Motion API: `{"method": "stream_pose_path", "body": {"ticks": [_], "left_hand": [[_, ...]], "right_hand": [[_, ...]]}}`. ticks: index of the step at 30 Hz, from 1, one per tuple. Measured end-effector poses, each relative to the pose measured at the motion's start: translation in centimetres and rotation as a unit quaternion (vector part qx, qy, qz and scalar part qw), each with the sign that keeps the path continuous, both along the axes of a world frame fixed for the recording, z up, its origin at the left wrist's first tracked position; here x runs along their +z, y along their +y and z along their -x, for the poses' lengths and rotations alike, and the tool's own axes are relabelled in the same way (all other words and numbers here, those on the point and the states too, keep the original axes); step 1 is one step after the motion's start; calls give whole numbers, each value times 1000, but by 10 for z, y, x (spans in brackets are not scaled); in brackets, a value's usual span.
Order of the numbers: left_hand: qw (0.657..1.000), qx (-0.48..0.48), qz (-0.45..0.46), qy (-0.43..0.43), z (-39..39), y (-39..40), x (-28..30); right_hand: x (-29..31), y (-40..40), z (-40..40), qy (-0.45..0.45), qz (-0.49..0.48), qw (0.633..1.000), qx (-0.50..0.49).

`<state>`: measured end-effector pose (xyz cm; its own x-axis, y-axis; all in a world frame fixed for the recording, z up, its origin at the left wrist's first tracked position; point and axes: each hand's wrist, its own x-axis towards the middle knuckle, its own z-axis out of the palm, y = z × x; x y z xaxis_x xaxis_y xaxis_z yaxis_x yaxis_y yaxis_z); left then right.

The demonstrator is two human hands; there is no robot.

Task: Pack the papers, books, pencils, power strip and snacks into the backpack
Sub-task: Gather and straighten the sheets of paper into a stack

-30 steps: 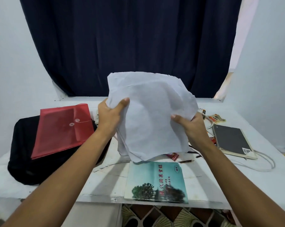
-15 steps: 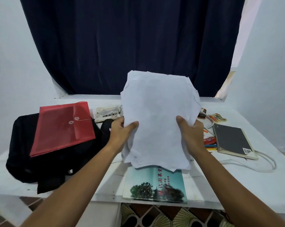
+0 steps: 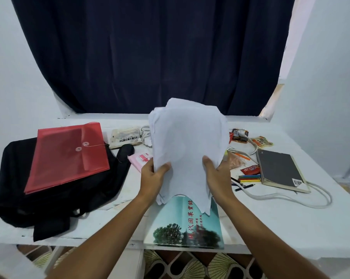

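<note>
Black backpack (image 3: 55,190) lies at the table's left with the red envelope (image 3: 68,156) on top, as before. Left hand (image 3: 153,177) and right hand (image 3: 216,176) pinch the paper stack (image 3: 187,150) upright, now lower, its bottom edge meeting the teal book (image 3: 187,224); pencils (image 3: 249,178) lie rightward.
</note>
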<state>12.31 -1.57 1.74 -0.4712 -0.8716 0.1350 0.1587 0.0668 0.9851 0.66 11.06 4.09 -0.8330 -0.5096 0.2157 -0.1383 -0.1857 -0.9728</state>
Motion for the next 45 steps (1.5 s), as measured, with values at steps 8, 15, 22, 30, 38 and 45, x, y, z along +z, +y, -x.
{"method": "stream_pose_path", "body": {"ticks": [8,15,22,30,38,45], "left_hand": [[999,6,-12,-44,-2,-4,-24],[993,-24,21,-111,-11,-12,-39],[980,13,194,40,-20,-29,52],[811,-45,558,-171,-18,-59,155],[811,-63,559,-161,-16,-54,151],[842,-62,518,-136,-19,-47,156]], "right_hand": [[-18,1,2,7,-58,998,6],[-28,8,12,37,-86,995,24],[-25,12,20,26,-57,996,62],[-24,18,20,16,-70,992,107],[-19,21,16,27,-19,995,98],[22,19,24,126,62,990,19]]}}
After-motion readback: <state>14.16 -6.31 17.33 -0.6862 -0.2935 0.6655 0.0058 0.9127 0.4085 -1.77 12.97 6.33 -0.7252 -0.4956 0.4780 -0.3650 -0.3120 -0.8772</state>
